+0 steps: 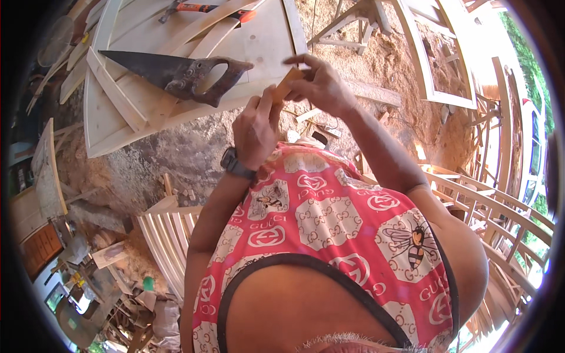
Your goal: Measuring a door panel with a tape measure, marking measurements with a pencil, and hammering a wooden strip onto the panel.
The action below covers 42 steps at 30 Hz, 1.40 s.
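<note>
The person stands at the near corner of a pale wooden panel (259, 42), both hands brought together at chest height over a small orange-tan piece (285, 87), stiff and flat-edged, perhaps folded sandpaper, though from here I cannot be sure it isn't a thin wood offcut. The left hand (257, 130) is closed on its lower end, thumb and fingers pinching; the right hand (322, 88) has its fingertips at the upper end, the index finger stretched out past it. I'd judge the step in hand to be shaping, turning or adjusting that piece, and what the move calls for is a steady left pinch while the right fingers work the far end, edges kept even. On the panel lies a handsaw (176, 77), its tapering blade dark and dull, its looped handle of worn, smudged brown wood. Farther up, a hammer (199, 7) with an orange-and-black handle lies among long, straight-cut strips, and one narrow wood strip (116, 91) slants across the panel's left side. The panel is smooth and light-grained; the ground (406, 67) beyond is soft, crumbly and reddish tan, seemingly thick with sawdust. A squared, pale wooden frame (448, 99) stands off to the right. A dark, chunky watch (231, 160) circles the left wrist, above a slick-looking pink-red sleeveless top (329, 226) with pale patches.
</note>
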Each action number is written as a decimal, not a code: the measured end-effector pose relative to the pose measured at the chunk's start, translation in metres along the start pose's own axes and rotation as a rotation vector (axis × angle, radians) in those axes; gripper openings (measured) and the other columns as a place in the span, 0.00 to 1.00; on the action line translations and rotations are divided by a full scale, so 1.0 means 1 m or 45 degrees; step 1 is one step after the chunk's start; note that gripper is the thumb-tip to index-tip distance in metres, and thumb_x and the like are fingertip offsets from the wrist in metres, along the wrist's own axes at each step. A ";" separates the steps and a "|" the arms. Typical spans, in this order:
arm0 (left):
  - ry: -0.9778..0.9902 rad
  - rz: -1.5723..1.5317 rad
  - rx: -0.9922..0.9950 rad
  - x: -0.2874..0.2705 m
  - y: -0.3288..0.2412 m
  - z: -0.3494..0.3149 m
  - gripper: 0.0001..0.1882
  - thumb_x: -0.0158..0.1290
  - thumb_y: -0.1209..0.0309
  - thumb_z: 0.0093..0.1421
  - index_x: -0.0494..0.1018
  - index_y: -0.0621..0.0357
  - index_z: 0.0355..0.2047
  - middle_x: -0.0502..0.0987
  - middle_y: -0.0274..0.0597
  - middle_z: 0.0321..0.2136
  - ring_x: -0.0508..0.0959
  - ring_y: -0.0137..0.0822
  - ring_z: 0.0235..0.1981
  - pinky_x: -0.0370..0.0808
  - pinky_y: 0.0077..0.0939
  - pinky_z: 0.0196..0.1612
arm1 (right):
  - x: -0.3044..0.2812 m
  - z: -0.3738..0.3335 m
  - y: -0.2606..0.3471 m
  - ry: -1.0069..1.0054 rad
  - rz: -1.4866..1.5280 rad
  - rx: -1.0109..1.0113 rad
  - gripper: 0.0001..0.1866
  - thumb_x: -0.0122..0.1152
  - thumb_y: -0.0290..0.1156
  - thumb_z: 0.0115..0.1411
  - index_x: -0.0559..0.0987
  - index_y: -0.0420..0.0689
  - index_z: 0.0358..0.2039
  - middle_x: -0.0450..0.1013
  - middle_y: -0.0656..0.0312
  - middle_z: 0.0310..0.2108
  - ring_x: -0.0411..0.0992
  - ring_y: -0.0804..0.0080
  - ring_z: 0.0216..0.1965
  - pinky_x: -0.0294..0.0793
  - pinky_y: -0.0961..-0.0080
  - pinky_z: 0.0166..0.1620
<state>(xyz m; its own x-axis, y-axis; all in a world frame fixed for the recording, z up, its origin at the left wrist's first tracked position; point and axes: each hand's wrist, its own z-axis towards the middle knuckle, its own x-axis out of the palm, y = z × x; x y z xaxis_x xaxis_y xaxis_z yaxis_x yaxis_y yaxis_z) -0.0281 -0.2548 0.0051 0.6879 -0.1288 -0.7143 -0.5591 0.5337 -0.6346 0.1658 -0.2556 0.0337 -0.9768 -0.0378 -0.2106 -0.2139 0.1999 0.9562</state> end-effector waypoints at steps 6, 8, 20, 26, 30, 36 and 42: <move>-0.140 -0.017 0.046 0.009 0.013 0.026 0.28 0.60 0.57 0.63 0.73 0.70 0.52 0.78 0.52 0.31 0.78 0.45 0.23 0.74 0.37 0.29 | -0.024 0.020 0.014 -0.305 -0.177 -0.186 0.15 0.62 0.25 0.60 0.78 0.37 0.48 0.82 0.51 0.33 0.82 0.72 0.32 0.83 0.79 0.37; -0.085 -0.132 -0.032 0.006 0.021 0.027 0.29 0.60 0.56 0.62 0.73 0.70 0.52 0.79 0.52 0.33 0.79 0.49 0.29 0.75 0.40 0.35 | -0.034 0.027 0.016 -0.401 -0.207 -0.269 0.14 0.60 0.28 0.58 0.80 0.38 0.44 0.82 0.54 0.28 0.83 0.74 0.31 0.82 0.77 0.34; 0.177 -0.462 -0.133 0.007 0.034 0.004 0.21 0.61 0.61 0.59 0.78 0.70 0.43 0.81 0.54 0.30 0.81 0.53 0.35 0.76 0.41 0.42 | -0.056 0.114 -0.004 -0.798 -0.959 -0.302 0.12 0.59 0.30 0.46 0.81 0.35 0.30 0.77 0.38 0.29 0.78 0.43 0.35 0.78 0.56 0.39; 0.208 -0.468 -0.259 0.014 0.032 0.007 0.18 0.60 0.62 0.60 0.80 0.68 0.41 0.82 0.56 0.30 0.82 0.52 0.34 0.77 0.41 0.40 | -0.070 0.130 0.005 -0.658 -1.202 -0.283 0.12 0.59 0.30 0.44 0.80 0.34 0.26 0.76 0.36 0.29 0.78 0.41 0.35 0.77 0.54 0.38; 0.198 -0.470 -0.235 0.017 0.030 0.009 0.18 0.60 0.62 0.59 0.80 0.68 0.40 0.82 0.55 0.30 0.82 0.52 0.33 0.77 0.40 0.39 | -0.068 0.142 -0.001 -0.576 -1.248 -0.050 0.13 0.58 0.31 0.47 0.81 0.33 0.27 0.77 0.37 0.28 0.79 0.44 0.34 0.78 0.55 0.38; 0.238 -0.436 -0.223 0.018 0.029 0.010 0.17 0.60 0.63 0.59 0.80 0.67 0.39 0.82 0.55 0.30 0.82 0.53 0.33 0.77 0.40 0.39 | -0.098 0.165 -0.028 -0.011 -1.467 0.251 0.10 0.62 0.33 0.51 0.85 0.40 0.26 0.80 0.52 0.23 0.81 0.59 0.29 0.79 0.66 0.32; 0.254 -0.417 -0.176 0.020 0.031 0.015 0.16 0.61 0.64 0.59 0.80 0.66 0.40 0.81 0.51 0.28 0.79 0.42 0.26 0.75 0.34 0.33 | -0.117 0.208 -0.073 0.561 -1.984 0.137 0.08 0.66 0.36 0.53 0.87 0.48 0.28 0.82 0.65 0.24 0.81 0.72 0.28 0.75 0.72 0.28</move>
<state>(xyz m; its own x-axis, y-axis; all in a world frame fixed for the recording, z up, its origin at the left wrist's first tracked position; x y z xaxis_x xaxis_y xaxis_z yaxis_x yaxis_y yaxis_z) -0.0244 -0.2288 -0.0246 0.7443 -0.4400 -0.5024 -0.3916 0.3217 -0.8620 0.2971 -0.0619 -0.0539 0.2452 -0.5172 -0.8200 -0.9619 -0.2353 -0.1393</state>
